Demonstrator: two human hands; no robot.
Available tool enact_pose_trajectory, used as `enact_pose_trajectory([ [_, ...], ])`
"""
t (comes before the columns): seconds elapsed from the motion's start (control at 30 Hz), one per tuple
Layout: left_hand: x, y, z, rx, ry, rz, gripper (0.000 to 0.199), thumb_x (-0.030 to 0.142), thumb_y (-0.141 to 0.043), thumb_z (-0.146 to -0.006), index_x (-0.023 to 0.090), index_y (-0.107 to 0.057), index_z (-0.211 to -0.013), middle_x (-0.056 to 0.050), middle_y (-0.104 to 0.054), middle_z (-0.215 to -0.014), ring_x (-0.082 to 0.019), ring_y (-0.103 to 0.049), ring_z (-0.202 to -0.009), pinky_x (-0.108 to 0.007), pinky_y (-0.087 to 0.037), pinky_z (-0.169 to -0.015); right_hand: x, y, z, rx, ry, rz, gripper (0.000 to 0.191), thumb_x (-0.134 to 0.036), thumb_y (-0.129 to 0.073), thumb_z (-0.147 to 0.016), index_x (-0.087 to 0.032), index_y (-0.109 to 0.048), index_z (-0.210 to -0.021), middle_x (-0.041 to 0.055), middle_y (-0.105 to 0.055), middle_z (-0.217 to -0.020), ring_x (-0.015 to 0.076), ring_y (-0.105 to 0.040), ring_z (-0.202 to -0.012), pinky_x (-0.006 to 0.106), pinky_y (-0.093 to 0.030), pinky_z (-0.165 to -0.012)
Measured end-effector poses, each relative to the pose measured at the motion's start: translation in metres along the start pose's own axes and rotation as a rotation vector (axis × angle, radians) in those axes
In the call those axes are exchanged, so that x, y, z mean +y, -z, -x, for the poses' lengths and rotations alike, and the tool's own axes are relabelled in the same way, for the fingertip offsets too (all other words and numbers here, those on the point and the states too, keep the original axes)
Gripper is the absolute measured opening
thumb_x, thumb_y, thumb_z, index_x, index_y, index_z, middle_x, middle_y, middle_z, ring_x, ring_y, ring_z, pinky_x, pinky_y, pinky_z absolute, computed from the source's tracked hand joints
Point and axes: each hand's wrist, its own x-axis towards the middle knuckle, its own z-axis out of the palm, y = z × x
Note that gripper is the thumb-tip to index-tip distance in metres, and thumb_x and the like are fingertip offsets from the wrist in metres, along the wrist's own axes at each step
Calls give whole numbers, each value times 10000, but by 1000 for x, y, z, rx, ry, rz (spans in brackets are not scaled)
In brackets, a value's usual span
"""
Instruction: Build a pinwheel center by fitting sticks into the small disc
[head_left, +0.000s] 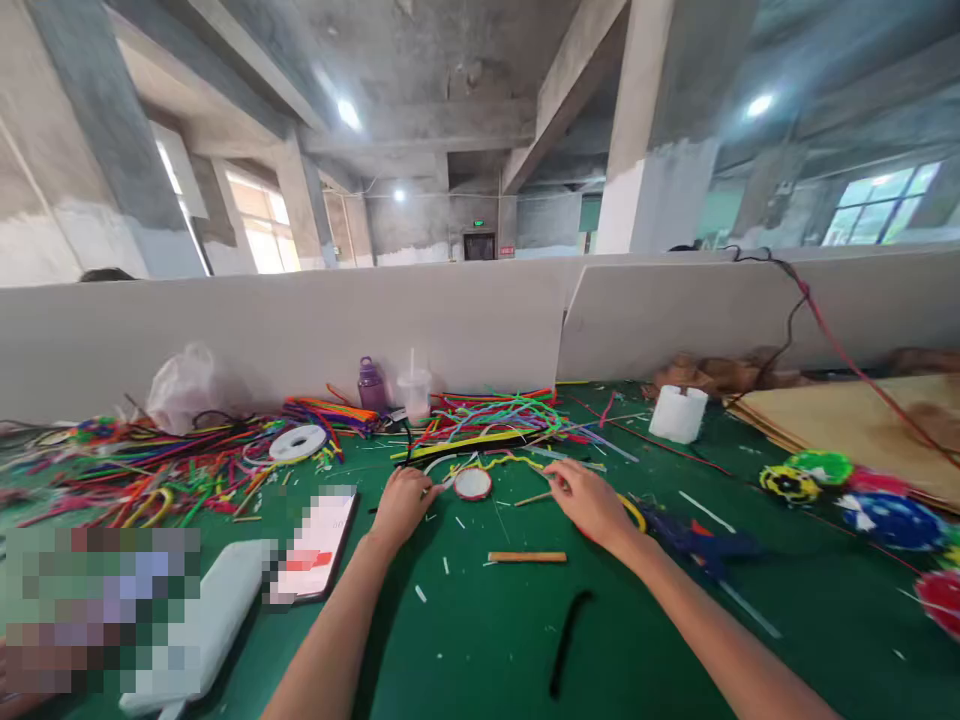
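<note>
A wavy yellow pipe cleaner (pixel 501 461) runs across the space between my hands. My right hand (pixel 583 497) has its fingers closed on the right end of it. Beside the disc, my left hand (pixel 403 502) is closed in a pinch; what lies in its fingertips is too small to tell. Close to those fingertips sits a small round white disc (pixel 473 484) with a red rim. Nearer to me are a brown stick (pixel 527 557) and a bent black pipe cleaner (pixel 568 640), which looks blurred.
Colourful pipe cleaners (pixel 499 418) pile along the back, near a purple bottle (pixel 370 385) and a cup with a straw (pixel 415 395). A phone (pixel 319 545) and a white power bank (pixel 225 610) lie left. Rightward are a blue glue gun (pixel 701 537), a paper roll (pixel 678 414) and pom-pom pieces (pixel 892 518).
</note>
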Motion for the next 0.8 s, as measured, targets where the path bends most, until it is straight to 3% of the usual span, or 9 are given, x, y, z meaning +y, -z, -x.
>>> enact_pose_trajectory([
  [0.17, 4, -1, 1, 5, 12, 31, 380, 346, -440, -920, 153, -659, -675, -83, -657, -726, -210, -593, -763, -322, -394, -753, -43, -9, -43, -113, 185, 38, 330, -123, -363, -891, -146, -665, -1023, 88, -645, -1080, 185, -601, -998, 251, -415, -834],
  [0.23, 3, -3, 3, 9, 32, 66, 343, 319, -456, -911, 155, -654, -685, -84, -655, -748, -206, -591, -770, -308, -395, -725, -56, -23, -65, -152, 237, 43, 375, -55, -355, -861, -130, -655, -1074, 92, -632, -1144, 178, -565, -1083, 238, -393, -886],
  [0.33, 3, -5, 6, 6, 71, 109, 300, 276, -461, -903, 158, -645, -697, -77, -643, -755, -200, -591, -780, -295, -400, -705, -71, -52, -95, -227, 255, 57, 382, 4, -418, -782, -139, -694, -1005, 78, -665, -1089, 168, -587, -1042, 216, -396, -874],
  [0.5, 3, -5, 9, 46, 102, 163, 216, 212, -478, -875, 165, -642, -743, -79, -650, -810, -214, -587, -832, -309, -427, -732, -79, -87, -121, -277, 280, 107, 420, -1, -418, -784, -139, -695, -1069, 109, -652, -1124, 209, -563, -1074, 261, -405, -881],
  [0.6, 3, -5, 9, 56, 94, 168, 211, 205, -470, -870, 194, -650, -760, -84, -657, -831, -233, -585, -853, -345, -443, -766, -78, -94, -129, -272, 297, 141, 522, -9, -395, -796, -166, -587, -1256, 116, -597, -1226, 236, -498, -1158, 298, -399, -913],
  [0.73, 2, -5, 9, 45, 87, 191, 225, 232, -466, -864, 268, -652, -743, -63, -664, -825, -240, -593, -848, -377, -457, -785, -73, -94, -137, -256, 281, 186, 708, -6, -387, -789, -224, -294, -1456, 98, -403, -1440, 249, -422, -1246, 331, -411, -922],
  [0.8, 3, -5, 9, 50, 96, 207, 238, 235, -460, -859, 291, -652, -729, -55, -668, -823, -242, -595, -851, -386, -462, -785, -72, -93, -139, -253, 282, 211, 688, -18, -396, -795, -223, -318, -1446, 92, -402, -1442, 247, -429, -1248, 325, -427, -906],
])
